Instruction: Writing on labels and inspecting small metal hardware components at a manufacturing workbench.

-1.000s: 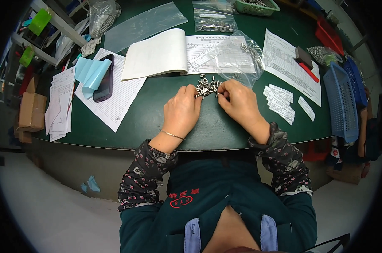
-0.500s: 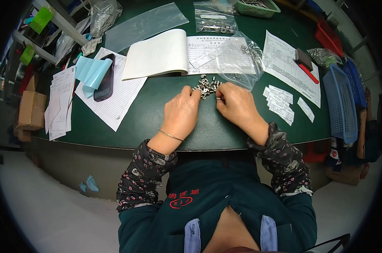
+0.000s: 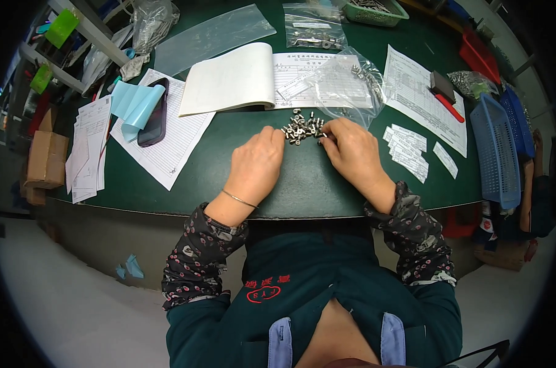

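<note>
A small pile of short metal screws (image 3: pixel 302 127) lies on the green table between my two hands. Against the left side of the pile rests my left hand (image 3: pixel 258 161), its fingers curled inward and their tips mostly hidden. My right hand (image 3: pixel 355 149) bends over the right edge of the pile, with thumb and forefinger close together at the metal pieces. Whatever either set of fingertips holds is covered or too small to make out. Just behind the pile is a clear plastic bag (image 3: pixel 336 92) with some metal parts in it.
An open receipt book (image 3: pixel 229 80) lies behind the pile. To the left are a phone (image 3: pixel 153 126) and lined paper (image 3: pixel 178 147); to the right, a printed sheet (image 3: pixel 407 86), paper labels (image 3: pixel 407 150) and a blue basket (image 3: pixel 496 153). Bagged hardware (image 3: pixel 315 37) sits farther back.
My left hand has shifted slightly left and down, away from the pile's middle. My right hand has moved a little right, its fingers staying by the pile's edge. The pile shows more openly.
</note>
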The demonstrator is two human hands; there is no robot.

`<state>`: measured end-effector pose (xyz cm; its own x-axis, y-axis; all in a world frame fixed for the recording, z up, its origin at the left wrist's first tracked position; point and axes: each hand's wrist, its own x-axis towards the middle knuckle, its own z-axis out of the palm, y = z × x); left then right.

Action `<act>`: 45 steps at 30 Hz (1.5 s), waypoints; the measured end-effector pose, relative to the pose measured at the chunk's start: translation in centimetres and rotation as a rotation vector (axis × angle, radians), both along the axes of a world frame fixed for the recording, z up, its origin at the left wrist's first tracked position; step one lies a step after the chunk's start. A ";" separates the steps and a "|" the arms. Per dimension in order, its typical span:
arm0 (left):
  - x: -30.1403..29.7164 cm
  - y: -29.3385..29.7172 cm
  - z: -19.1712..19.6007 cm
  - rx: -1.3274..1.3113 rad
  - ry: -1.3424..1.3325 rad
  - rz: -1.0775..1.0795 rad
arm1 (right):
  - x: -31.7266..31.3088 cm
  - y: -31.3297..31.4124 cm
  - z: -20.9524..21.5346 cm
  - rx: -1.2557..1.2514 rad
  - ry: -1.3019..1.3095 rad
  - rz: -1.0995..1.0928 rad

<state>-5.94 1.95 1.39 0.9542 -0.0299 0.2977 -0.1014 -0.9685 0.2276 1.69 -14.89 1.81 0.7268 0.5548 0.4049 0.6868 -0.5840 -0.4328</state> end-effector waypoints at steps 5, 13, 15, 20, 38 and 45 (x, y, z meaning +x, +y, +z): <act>0.7 1.2 0.5 -0.127 -0.053 0.047 | -0.3 0.2 0.3 -0.052 0.132 -0.108; 1.7 1.5 0.5 -0.200 -0.002 0.053 | -0.5 0.2 -0.9 -0.123 -0.011 0.006; 1.9 1.4 0.2 -0.196 -0.005 0.038 | -0.6 0.3 -0.9 -0.146 -0.092 0.076; 1.6 0.5 0.6 -0.210 -0.009 -0.006 | -0.9 0.5 -0.3 -0.282 -0.159 0.121; 1.0 -1.9 -1.3 -0.262 -0.037 0.040 | -1.0 2.3 -2.2 0.090 0.115 0.097; 0.8 -1.7 -1.9 -0.301 -0.090 -0.022 | -1.2 1.9 -2.4 0.090 0.027 0.113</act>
<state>-5.12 0.27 -0.53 0.9236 0.0522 0.3798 -0.1541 -0.8565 0.4927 0.49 -12.94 -0.57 0.6729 0.5961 0.4380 0.7335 -0.4612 -0.4993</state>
